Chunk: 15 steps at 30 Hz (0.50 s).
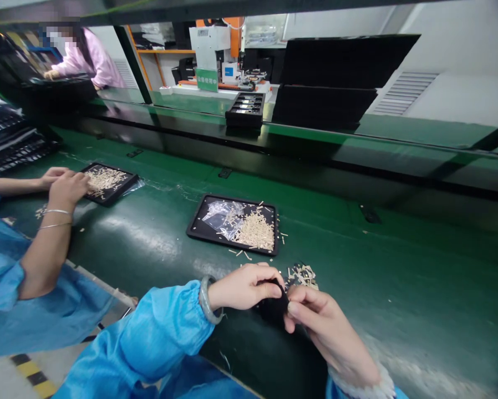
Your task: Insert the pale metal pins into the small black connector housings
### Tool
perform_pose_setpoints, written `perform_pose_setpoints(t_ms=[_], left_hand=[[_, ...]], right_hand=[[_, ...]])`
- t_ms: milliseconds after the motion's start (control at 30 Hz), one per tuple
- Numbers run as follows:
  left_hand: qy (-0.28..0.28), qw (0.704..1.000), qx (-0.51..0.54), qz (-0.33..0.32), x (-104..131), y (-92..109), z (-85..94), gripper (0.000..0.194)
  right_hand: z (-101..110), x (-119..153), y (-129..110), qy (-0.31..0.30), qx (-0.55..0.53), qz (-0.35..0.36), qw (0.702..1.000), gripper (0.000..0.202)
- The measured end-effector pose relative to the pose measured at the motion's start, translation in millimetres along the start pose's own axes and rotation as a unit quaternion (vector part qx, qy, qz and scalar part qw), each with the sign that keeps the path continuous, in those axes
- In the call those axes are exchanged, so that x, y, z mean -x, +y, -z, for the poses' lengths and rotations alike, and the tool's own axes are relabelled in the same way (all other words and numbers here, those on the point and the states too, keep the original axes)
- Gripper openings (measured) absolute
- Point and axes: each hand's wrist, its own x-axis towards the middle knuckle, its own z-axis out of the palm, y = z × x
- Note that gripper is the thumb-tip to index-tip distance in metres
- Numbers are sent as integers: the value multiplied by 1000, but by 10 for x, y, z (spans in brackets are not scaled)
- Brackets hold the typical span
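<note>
Tabletop point(415, 266) is smooth and green with a bit of shine, and the black tray point(196, 219) on it is a shallow rectangle with rounded corners and a raised rim. Inside that there's a crinkly clear plastic bag point(220, 219) on the left and a heap of pale strips point(257, 230), thin and flat, on the right, with a few spilled over the edge. For elbow room, the green surface stretches off to the right, a dark ledge point(336, 169) runs along the back, and a co-worker's hand point(68, 188) is at another tray well over to the left. The tray's near edge is pretty close to the left hand point(249, 285), which has thumb and fingers closed on a black piece point(274, 307). The right hand point(315, 321) pinches its right side, fingertips together; can't tell if there's a strip in there too. The piece is matte and dark, mostly covered by fingers, just in front of a small loose pile point(302, 274).
</note>
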Motion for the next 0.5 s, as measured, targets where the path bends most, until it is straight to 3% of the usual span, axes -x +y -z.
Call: perform_pose_setpoints(t_ms=[233, 500], left_hand=[[-50, 992, -87, -71, 20, 6, 62, 8], [-45, 983, -146, -104, 30, 47, 68, 7]], right_hand=[[37, -2, -9, -71, 30, -52, 996, 27], [53, -8, 0, -73, 39, -64, 995, 26]])
